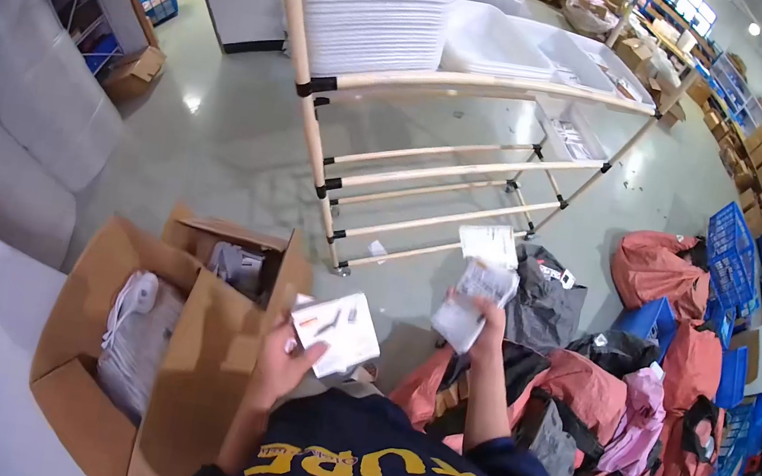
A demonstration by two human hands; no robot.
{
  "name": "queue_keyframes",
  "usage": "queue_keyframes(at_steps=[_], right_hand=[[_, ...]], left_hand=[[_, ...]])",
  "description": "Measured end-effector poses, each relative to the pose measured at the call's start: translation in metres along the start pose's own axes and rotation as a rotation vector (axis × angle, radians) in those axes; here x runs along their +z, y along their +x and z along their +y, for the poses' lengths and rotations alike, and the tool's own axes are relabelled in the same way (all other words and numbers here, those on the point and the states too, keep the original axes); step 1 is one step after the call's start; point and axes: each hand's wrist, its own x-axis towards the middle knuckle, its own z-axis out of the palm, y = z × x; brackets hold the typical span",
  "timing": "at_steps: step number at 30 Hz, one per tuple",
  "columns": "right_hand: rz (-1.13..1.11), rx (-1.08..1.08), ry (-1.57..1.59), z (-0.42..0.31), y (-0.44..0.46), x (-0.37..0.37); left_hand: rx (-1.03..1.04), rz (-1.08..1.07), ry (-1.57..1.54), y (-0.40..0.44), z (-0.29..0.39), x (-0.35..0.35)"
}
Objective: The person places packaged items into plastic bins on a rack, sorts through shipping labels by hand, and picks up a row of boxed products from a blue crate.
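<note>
My left hand (284, 362) grips a flat white printed packet (338, 331) with dark pictures and a small orange mark, thumb across its near corner. Whether it is a thin box or a stack of leaflets, I cannot tell. To the right, my right hand (487, 327) closes around a clear plastic bag (468, 307) with greyish contents I cannot make out. A white printed sheet (490, 244) shows at the bag's far end. The two hands are apart, in front of my dark shirt.
Open cardboard boxes (220, 342) stand at left, one holding plastic-wrapped white items (138, 339). Ahead is a pipe rack (485, 85) bearing stacked white trays (372, 12). Red sacks (591, 391), a dark bag (545, 304) and blue crates (732, 256) crowd the right floor.
</note>
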Motion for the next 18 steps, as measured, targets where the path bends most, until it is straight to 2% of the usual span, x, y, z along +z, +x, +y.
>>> queue_keyframes(at_steps=[2, 3, 5, 8, 10, 11, 14, 17, 18], right_hand=[[-0.138, -0.023, 0.005, -0.031, 0.057, 0.023], [-0.117, -0.085, -0.060, -0.049, 0.078, 0.049], [-0.240, -0.110, -0.088, -0.079, 0.137, 0.069], [-0.182, -0.095, 0.079, -0.117, 0.213, 0.112], [-0.261, -0.142, 0.067, -0.139, 0.268, 0.131], [-0.251, -0.152, 0.062, -0.146, 0.294, 0.141], [-0.128, -0.150, -0.066, -0.159, 0.368, 0.178], [-0.076, -0.139, -0.129, -0.186, 0.404, 0.199], [-0.084, -0.125, -0.133, -0.190, 0.411, 0.204]], left_hand=[[0.088, 0.052, -0.057, 0.048, 0.013, 0.001], [0.082, 0.057, -0.064, 0.076, 0.015, 0.005], [0.351, 0.176, -0.020, 0.135, 0.013, 0.011], [0.446, 0.217, -0.035, 0.225, 0.008, 0.021], [0.809, 0.263, -0.045, 0.297, 0.021, 0.031], [0.810, 0.253, -0.056, 0.331, 0.024, 0.033], [0.993, 0.262, -0.033, 0.437, 0.038, 0.042], [1.133, 0.311, 0.063, 0.498, 0.046, 0.048], [1.114, 0.285, 0.066, 0.501, 0.044, 0.050]])
